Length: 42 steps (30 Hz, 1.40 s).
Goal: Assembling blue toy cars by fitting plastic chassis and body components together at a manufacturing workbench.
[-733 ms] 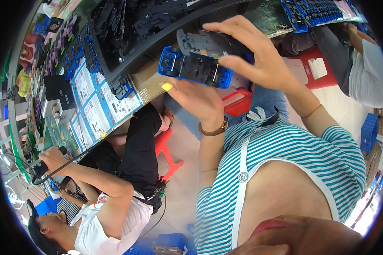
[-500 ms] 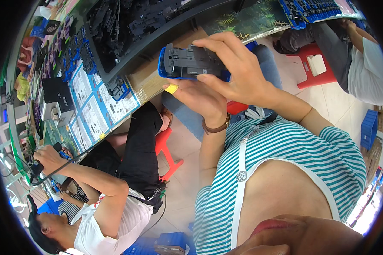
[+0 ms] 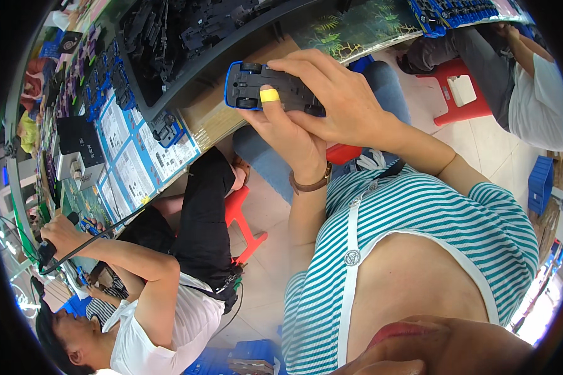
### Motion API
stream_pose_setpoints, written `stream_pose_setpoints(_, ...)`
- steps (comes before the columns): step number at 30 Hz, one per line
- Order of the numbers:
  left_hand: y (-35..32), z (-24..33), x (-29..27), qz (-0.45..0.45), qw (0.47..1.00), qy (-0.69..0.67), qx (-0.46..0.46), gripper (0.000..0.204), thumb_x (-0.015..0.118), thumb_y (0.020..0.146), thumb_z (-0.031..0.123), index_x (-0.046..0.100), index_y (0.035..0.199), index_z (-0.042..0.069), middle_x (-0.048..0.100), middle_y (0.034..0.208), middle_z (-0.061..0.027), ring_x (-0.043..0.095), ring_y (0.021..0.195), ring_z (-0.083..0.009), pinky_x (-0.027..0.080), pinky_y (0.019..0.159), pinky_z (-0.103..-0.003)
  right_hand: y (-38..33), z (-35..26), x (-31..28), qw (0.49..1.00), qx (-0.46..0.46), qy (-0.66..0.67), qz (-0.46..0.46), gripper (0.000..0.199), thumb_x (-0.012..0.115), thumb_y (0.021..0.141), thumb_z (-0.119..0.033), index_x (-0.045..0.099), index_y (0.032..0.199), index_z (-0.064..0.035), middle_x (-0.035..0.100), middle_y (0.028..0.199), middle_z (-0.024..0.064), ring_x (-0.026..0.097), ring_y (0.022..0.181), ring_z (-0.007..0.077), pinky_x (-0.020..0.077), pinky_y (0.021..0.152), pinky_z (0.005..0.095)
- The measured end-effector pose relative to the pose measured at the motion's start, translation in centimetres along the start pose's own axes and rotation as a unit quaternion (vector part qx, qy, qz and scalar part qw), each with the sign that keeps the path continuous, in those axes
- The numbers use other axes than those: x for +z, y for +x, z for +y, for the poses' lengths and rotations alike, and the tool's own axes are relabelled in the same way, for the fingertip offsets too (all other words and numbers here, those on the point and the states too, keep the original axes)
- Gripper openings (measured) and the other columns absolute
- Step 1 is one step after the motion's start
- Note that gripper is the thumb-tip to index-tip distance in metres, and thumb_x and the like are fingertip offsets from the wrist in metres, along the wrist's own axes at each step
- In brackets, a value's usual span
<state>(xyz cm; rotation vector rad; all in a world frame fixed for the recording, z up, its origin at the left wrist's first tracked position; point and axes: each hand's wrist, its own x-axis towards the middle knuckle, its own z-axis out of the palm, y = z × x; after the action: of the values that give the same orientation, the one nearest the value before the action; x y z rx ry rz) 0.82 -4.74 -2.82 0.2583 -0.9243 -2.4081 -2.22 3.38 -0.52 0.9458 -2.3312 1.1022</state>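
Both my hands hold a blue toy car body (image 3: 233, 85) with a black chassis (image 3: 280, 92) seated in it, underside and wheels facing me, just in front of the workbench edge. My left hand (image 3: 286, 139), with a brown wrist strap and yellow tape on the thumb tip, cups the car from below. My right hand (image 3: 339, 100) lies over the car's right half, fingers spread along the chassis.
A workbench (image 3: 214, 115) carries a black tray of dark parts (image 3: 169, 37), blue parts and printed sheets (image 3: 131, 165). At the left a co-worker (image 3: 162, 294) sits on a red stool (image 3: 241, 222), holding a corded tool (image 3: 47, 250). Another person (image 3: 532, 94) and red stool (image 3: 460, 94) are at the right.
My right hand brought the black chassis down into the blue body and now rests over it. The car has shifted a little to the left.
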Motion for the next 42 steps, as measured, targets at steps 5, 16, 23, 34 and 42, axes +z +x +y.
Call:
stream_pose_setpoints(5, 0.5, 0.4, -0.7, -0.017, 1.0, -0.002, -0.013, 0.042, 0.047, 0.093, 0.018, 0.032, 0.131, 0.007, 0.049, 0.114, -0.0109, 0.055, 0.1, -0.0195, 0.05, 0.083, -0.032, -0.4, 0.4, -1.1, 0.997, -0.039, 0.044, -0.05, 0.055, 0.065, 0.075, -0.016, 0.048, 0.126, -0.0053, 0.049, 0.117, 0.0146, 0.054, 0.104, 0.0269, 0.0487, 0.08, 0.0315)
stream_pose_setpoints(16, 1.0, 0.4, 0.1, -0.019, 0.999, 0.029, 0.039, 0.042, 0.045, 0.094, 0.027, 0.035, 0.127, 0.004, 0.047, 0.118, -0.0137, 0.053, 0.106, -0.0277, 0.049, 0.087, -0.037, -2.2, 1.7, -1.0, 0.819, 0.285, 0.484, -0.116, 0.05, 0.063, 0.086, -0.021, 0.044, 0.128, 0.0002, 0.055, 0.115, 0.0104, 0.054, 0.104, 0.0163, 0.0468, 0.088, 0.0306)
stream_pose_setpoints(23, 1.0, -0.1, 0.1, -0.032, 0.994, 0.086, 0.058, 0.047, 0.044, 0.093, 0.032, 0.035, 0.127, 0.0, 0.046, 0.118, -0.0144, 0.053, 0.105, -0.0262, 0.05, 0.085, -0.037, -2.7, 2.1, -0.4, 0.831, 0.259, 0.487, -0.069, 0.047, 0.062, 0.086, -0.019, 0.048, 0.126, 0.0008, 0.058, 0.111, 0.0082, 0.055, 0.102, 0.0139, 0.0459, 0.089, 0.0288)
stream_pose_setpoints(34, 0.2, 0.0, 0.5, -0.024, 0.991, 0.114, 0.072, 0.049, 0.042, 0.094, 0.036, 0.038, 0.125, -0.001, 0.047, 0.117, -0.0158, 0.054, 0.104, -0.0253, 0.051, 0.084, -0.036, -3.4, 2.3, -1.3, 0.815, 0.256, 0.514, -0.082, 0.04, 0.053, 0.091, -0.015, 0.047, 0.127, 0.0017, 0.055, 0.12, 0.0107, 0.053, 0.108, 0.0153, 0.0424, 0.094, 0.0299)
stream_pose_setpoints(42, -0.4, 0.5, 1.0, -0.036, 0.987, 0.131, 0.089, 0.048, 0.044, 0.093, 0.033, 0.04, 0.124, -0.003, 0.049, 0.114, -0.0193, 0.055, 0.101, -0.0268, 0.052, 0.081, -0.037, -3.6, 2.1, -1.5, 0.825, 0.222, 0.515, -0.068, 0.038, 0.054, 0.09, -0.015, 0.049, 0.124, 0.0017, 0.056, 0.119, 0.0111, 0.053, 0.109, 0.0167, 0.0412, 0.095, 0.0299)
